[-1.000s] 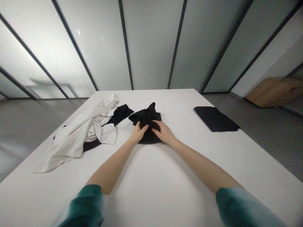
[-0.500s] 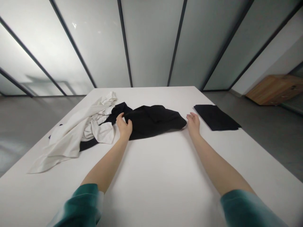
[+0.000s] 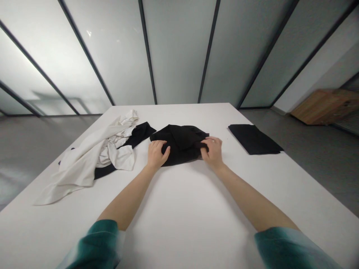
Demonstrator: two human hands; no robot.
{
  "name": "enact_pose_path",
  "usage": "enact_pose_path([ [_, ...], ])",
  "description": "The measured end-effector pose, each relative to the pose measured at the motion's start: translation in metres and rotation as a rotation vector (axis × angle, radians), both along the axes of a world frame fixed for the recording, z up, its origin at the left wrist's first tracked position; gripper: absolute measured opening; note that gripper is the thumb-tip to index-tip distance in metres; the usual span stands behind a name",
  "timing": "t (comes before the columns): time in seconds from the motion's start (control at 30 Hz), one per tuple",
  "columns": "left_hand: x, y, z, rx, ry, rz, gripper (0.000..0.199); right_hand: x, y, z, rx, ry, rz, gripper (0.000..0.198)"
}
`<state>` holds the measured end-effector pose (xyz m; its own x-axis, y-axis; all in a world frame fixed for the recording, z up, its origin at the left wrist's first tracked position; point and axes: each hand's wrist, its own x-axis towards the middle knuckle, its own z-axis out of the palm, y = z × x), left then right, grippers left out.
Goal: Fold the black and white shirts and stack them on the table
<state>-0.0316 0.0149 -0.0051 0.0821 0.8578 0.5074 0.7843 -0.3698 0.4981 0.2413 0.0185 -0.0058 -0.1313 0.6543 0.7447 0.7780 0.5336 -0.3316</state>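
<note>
A black cloth, perhaps a garment point(image 3: 182, 144), lies bunched and partly folded on the white table in front of me. My left hand point(image 3: 157, 154) rests on its near left end, with the thumb apart from the fingers. At the right end, my right hand point(image 3: 213, 151) has the edge of the cloth between thumb and fingers. Underneath the cloth, its layers are hidden.
A loose heap of white cloth point(image 3: 92, 153) lies to the left, with black fabric point(image 3: 141, 133) showing beneath it. To the right lies a flat, folded black cloth point(image 3: 254, 139). Frosted glass panels point(image 3: 179, 52) stand behind the table. A wooden cabinet point(image 3: 322, 106) is at far right.
My right hand has moved left and taken the right end of the black cloth inward, so the cloth is shorter. My left hand has shifted right and nearer, onto the cloth.
</note>
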Motion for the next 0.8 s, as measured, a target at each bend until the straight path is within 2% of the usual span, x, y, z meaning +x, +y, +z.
enact_pose_path([
  [0.07, 0.002, -0.002, 0.001, -0.124, -0.118, -0.094, 0.040, -0.024, -0.015, 0.002, 0.004, -0.132, 0.283, 0.020],
  [0.13, 0.002, 0.000, -0.002, -0.224, -0.204, -0.132, 0.052, -0.046, -0.028, 0.000, -0.081, -0.290, 0.556, 0.020],
  [0.2, 0.002, 0.002, -0.006, -0.256, -0.216, -0.128, 0.074, -0.059, -0.037, -0.004, -0.174, -0.402, 0.704, 0.019],
  [0.27, 0.003, 0.004, -0.009, -0.264, -0.173, -0.141, 0.088, -0.062, -0.040, -0.007, -0.202, -0.402, 0.739, 0.023],
  [0.33, 0.004, 0.005, -0.011, -0.254, -0.129, -0.181, 0.087, -0.056, -0.037, -0.007, -0.162, -0.298, 0.695, 0.029],
  [0.43, 0.007, 0.002, -0.010, -0.166, -0.084, -0.243, 0.078, -0.041, -0.024, -0.006, -0.126, -0.161, 0.467, 0.034],
  [0.53, 0.010, -0.005, -0.003, -0.102, 0.005, -0.239, 0.056, -0.026, -0.007, -0.009, -0.249, -0.192, 0.197, 0.036],
  [0.6, 0.011, -0.010, 0.004, -0.071, 0.085, -0.184, 0.033, -0.018, 0.002, -0.013, -0.354, -0.223, 0.056, 0.040],
  [0.67, 0.011, -0.014, 0.011, -0.002, 0.143, -0.106, 0.019, -0.011, 0.010, -0.018, -0.418, -0.218, -0.058, 0.048],
  [0.73, 0.010, -0.017, 0.018, 0.099, 0.164, -0.031, 0.021, -0.006, 0.015, -0.020, -0.458, -0.206, -0.130, 0.054],
  [0.8, 0.009, -0.017, 0.025, 0.160, 0.182, -0.033, 0.027, -0.003, 0.017, -0.020, -0.503, -0.209, -0.163, 0.055],
])
